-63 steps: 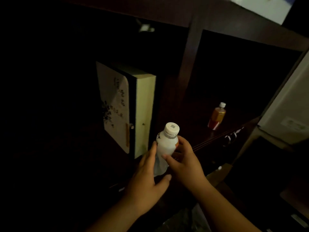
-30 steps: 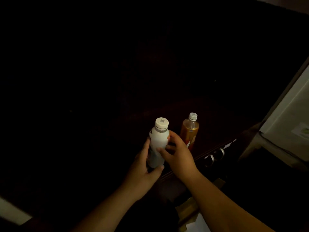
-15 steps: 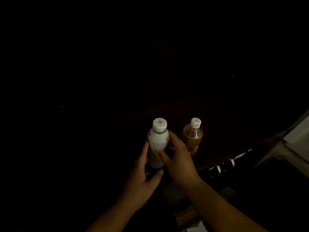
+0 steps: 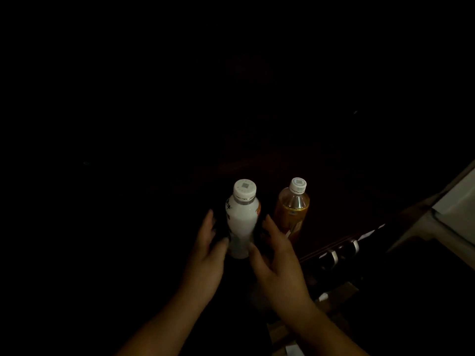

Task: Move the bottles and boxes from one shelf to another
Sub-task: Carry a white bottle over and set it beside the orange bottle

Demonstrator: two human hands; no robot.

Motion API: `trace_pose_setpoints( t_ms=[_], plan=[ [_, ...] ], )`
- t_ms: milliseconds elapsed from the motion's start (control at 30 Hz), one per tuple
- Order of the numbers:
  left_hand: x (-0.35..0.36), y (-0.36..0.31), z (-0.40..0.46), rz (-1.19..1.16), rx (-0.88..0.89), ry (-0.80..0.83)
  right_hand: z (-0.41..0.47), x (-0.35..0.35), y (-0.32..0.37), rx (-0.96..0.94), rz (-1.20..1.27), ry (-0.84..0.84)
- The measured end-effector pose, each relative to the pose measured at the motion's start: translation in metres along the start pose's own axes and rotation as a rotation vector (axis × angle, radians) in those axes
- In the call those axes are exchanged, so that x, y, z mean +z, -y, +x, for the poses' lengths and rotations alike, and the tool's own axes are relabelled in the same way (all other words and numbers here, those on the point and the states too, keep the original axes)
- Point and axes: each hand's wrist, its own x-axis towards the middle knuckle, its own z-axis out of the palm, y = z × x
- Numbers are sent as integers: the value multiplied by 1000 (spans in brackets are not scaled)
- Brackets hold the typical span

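it's very dark here. just below the middle of the frame a white bottle (image 4: 243, 219) stands upright on the dark shelf (image 4: 334, 217), with an amber bottle (image 4: 293, 211) just to its right, the two apart. the left hand (image 4: 205, 258) and right hand (image 4: 279, 263) flank the white bottle low down, fingers spread open; whether the fingertips touch it i cannot tell. a pale panel (image 4: 457, 214) shows at the right edge.

The white bottle (image 4: 243, 222) looked like smooth matt plastic; the amber bottle (image 4: 291, 211) was clear, glossy plastic; the shelf (image 4: 334, 227) was dark polished wood.
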Motion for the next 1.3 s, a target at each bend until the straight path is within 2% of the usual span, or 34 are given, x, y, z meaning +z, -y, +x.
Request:
trace_pose_setpoints(
  t_ms=[133, 267, 467, 667, 833, 933, 1067, 1300],
  plan=[
    [0, -5, 26, -178, -105, 100, -30, 31, 3, 24, 83, -17],
    [4, 3, 22, -148, -117, 193, -27, 45, 6, 41, 106, -8],
    [4, 12, 7, -112, -60, 254, -7, 30, -2, 40, 103, -48],
    [21, 17, -21, -28, -15, 227, 9, 18, -5, 50, 66, -61],
    [28, 18, -17, 48, -5, 63, 3, 14, -5, 52, 61, -52],
    [27, 21, -6, 3, -11, 98, -10, 17, -5, 65, 51, -95],
    [32, 18, -8, -9, -49, 160, -12, 18, -8, 64, 81, -62],
    [40, 22, -19, -6, -19, 200, 5, 7, -5, -18, 164, -44]
  ],
)
